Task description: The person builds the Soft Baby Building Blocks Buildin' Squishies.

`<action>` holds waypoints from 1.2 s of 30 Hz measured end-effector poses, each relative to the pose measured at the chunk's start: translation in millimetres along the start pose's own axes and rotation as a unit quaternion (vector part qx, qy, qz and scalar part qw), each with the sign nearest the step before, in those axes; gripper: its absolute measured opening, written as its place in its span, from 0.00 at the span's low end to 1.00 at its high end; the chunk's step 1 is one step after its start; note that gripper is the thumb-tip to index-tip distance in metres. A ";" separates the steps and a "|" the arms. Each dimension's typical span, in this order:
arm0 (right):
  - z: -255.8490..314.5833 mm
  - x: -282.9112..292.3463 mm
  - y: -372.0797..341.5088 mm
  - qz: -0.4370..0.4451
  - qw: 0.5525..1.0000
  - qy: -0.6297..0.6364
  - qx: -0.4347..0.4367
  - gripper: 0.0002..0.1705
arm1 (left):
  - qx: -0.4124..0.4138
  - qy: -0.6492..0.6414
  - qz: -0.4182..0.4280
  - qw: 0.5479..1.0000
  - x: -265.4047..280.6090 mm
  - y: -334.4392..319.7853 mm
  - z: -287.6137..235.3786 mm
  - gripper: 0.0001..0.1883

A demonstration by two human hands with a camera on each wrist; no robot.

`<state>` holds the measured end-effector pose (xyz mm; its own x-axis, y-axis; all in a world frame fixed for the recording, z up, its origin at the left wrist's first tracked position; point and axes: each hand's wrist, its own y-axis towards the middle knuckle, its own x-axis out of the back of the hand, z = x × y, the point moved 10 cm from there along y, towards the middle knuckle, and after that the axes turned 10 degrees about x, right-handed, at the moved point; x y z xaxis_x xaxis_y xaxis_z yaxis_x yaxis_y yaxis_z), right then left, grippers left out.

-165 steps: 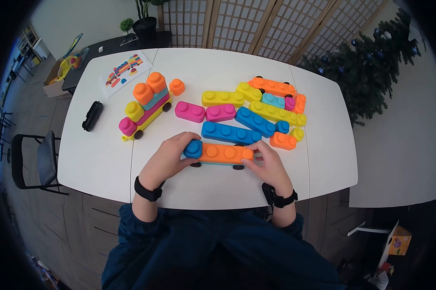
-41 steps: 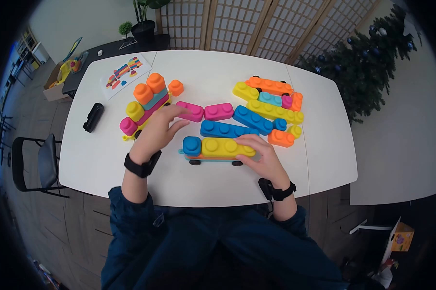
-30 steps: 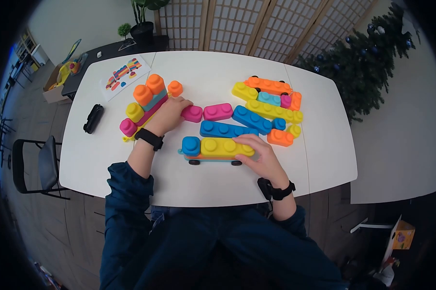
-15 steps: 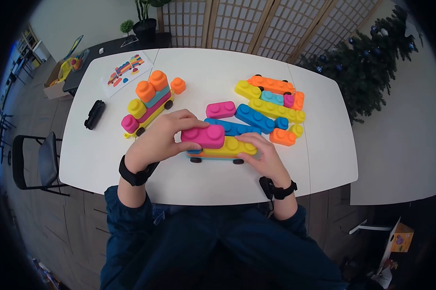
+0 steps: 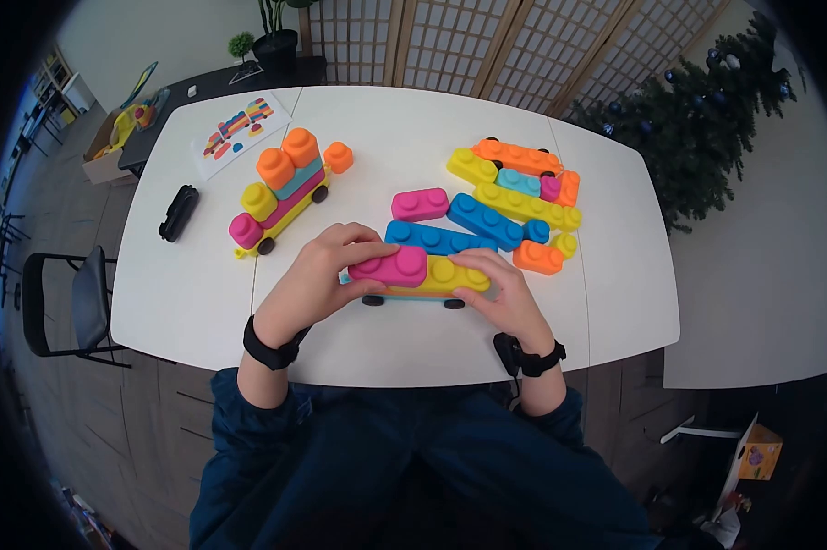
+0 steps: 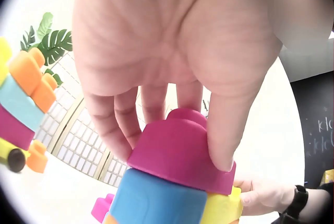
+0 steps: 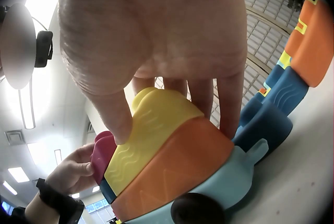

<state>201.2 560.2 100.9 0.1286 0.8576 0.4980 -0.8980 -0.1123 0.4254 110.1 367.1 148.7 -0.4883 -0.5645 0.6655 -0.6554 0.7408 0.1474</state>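
Note:
My left hand (image 5: 317, 280) grips a two-stud pink block (image 5: 390, 266), thumb at the near side and fingers at the far side. In the left wrist view the pink block (image 6: 175, 151) sits over a blue block (image 6: 156, 198) and part of the yellow one. My right hand (image 5: 514, 307) holds the right end of the long yellow block (image 5: 457, 275). Seen from the right wrist, the yellow block (image 7: 151, 130) lies on an orange block (image 7: 177, 166), above a light-blue wheeled base (image 7: 229, 174).
A stacked wheeled car (image 5: 285, 206) stands at the left, near a picture sheet (image 5: 241, 133) and a black case (image 5: 179, 214). Behind my hands lie a long blue block (image 5: 439, 239) and a pink block (image 5: 420, 204). More blocks and an orange wheeled base (image 5: 518, 158) fill the right.
The yellow block came onto the orange one. My left hand left the car, took a pink block from the table and brought it down onto the blue and yellow tops. My right hand stays at the right end.

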 end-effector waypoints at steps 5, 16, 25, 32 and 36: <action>-0.1 0.7 -0.2 -0.002 1.000 0.009 -0.002 0.25 | -0.010 0.006 -0.018 1.000 -4.4 -3.1 3.7 0.31; 9.6 29.4 40.7 0.072 0.987 -0.143 0.014 0.28 | 0.005 -0.051 -0.159 0.986 4.2 -12.6 13.2 0.25; -50.6 -2.0 110.1 0.175 0.930 -0.318 0.050 0.25 | 0.065 -0.140 -0.112 0.982 -2.4 -10.4 28.3 0.22; -81.0 -24.1 121.6 0.206 0.892 -0.400 0.027 0.17 | 0.066 -0.147 -0.106 0.981 -4.0 -10.7 29.4 0.22; -60.7 -8.9 123.6 0.143 0.920 -0.364 0.014 0.15 | 0.067 -0.152 -0.102 0.981 -5.4 -9.9 30.4 0.22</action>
<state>63.5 569.1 103.2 0.1462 0.2294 0.9623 -0.9287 -0.3034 0.2134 101.7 351.8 121.4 -0.4750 -0.7931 0.3813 -0.8171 0.5584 0.1434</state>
